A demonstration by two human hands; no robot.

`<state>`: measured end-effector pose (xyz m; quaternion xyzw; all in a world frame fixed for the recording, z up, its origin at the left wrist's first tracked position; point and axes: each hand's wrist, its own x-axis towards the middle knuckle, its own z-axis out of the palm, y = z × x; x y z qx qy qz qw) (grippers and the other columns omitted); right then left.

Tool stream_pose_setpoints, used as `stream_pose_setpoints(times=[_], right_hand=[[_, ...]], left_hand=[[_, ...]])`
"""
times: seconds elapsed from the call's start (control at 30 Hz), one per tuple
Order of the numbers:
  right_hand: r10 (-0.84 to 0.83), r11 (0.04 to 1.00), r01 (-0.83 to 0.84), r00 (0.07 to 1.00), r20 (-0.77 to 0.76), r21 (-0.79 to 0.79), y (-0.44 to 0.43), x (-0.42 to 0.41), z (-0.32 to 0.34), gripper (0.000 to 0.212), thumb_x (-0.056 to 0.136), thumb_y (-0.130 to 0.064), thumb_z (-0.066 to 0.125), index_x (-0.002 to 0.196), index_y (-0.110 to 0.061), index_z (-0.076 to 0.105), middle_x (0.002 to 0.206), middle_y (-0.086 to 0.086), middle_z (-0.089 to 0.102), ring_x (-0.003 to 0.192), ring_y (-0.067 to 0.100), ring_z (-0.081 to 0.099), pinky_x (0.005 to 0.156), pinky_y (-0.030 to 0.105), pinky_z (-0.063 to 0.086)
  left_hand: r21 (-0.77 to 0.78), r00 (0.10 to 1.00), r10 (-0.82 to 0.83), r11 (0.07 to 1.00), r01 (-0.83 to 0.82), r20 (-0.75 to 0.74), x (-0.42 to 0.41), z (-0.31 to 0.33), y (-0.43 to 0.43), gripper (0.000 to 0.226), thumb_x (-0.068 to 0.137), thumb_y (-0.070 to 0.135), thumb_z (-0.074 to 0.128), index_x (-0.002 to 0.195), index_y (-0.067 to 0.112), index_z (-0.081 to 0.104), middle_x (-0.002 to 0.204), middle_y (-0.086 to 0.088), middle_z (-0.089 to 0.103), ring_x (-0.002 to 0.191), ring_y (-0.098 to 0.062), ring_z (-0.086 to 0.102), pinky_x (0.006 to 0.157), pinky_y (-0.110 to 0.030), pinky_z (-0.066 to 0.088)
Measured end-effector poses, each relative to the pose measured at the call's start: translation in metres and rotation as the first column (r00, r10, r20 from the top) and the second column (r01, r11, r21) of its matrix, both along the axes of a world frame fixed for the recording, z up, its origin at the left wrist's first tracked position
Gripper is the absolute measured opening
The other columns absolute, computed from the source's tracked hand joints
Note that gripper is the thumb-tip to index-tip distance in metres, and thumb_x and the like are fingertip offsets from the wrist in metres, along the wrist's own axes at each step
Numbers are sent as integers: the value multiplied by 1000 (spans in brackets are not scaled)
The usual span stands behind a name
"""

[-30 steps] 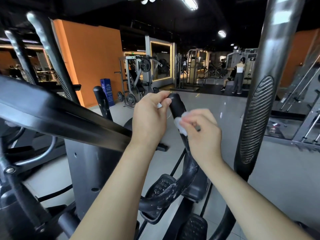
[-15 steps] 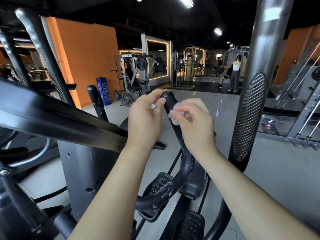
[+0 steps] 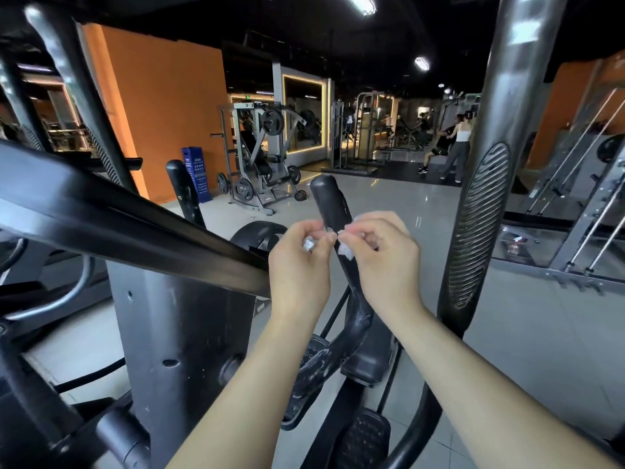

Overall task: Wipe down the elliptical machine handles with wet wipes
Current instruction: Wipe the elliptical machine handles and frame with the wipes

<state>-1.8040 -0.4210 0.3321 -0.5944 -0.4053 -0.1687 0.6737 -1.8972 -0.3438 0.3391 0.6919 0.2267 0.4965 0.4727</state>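
Both grips pinch a small white wet wipe: left hand (image 3: 299, 265) closed on one bunched end (image 3: 309, 244), right hand (image 3: 385, 262) closed on the other (image 3: 346, 252), the wipe apparently stretched across the black handle (image 3: 333, 218) just below its rounded top. Largest nearby: the grey upright arm (image 3: 490, 198) at right, the console housing (image 3: 182, 333) at left. Risk, as judged: a wipe this thin may tear or slip from the fingertips if pulled taut, leaving the lower, scuffed handle uncleaned.
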Motion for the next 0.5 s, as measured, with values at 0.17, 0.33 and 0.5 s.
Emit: stream_pose_setpoints(times=[0.17, 0.33, 0.5], right_hand=[[-27, 997, 28, 1000, 15, -74, -18, 9, -53, 13, 83, -1, 83, 81, -13, 79, 100, -9, 66, 94, 15, 69, 79, 28, 54], [-79, 977, 56, 991, -104, -206, -37, 7, -96, 21, 84, -3, 83, 75, -21, 79, 96, -8, 67, 77, 13, 65, 72, 28, 50], [-69, 997, 63, 992, -102, -54, -22, -5, -35, 22, 80, 0, 80, 66, -15, 76, 93, -4, 69, 90, 11, 70, 81, 23, 51]], left_hand=[[-107, 998, -42, 994, 37, -41, 6, -27, -7, 4, 97, 27, 70, 96, 23, 71, 80, 7, 71, 50, -8, 56, 59, -31, 53], [-106, 998, -53, 993, 50, -27, 7, -29, -6, 10, 97, 27, 70, 87, 24, 71, 73, 3, 70, 54, -18, 60, 65, -40, 57], [-108, 997, -64, 992, 60, -36, 8, -31, -4, 9, 97, 27, 69, 91, 22, 72, 73, -2, 72, 52, -10, 59, 62, -35, 56]])
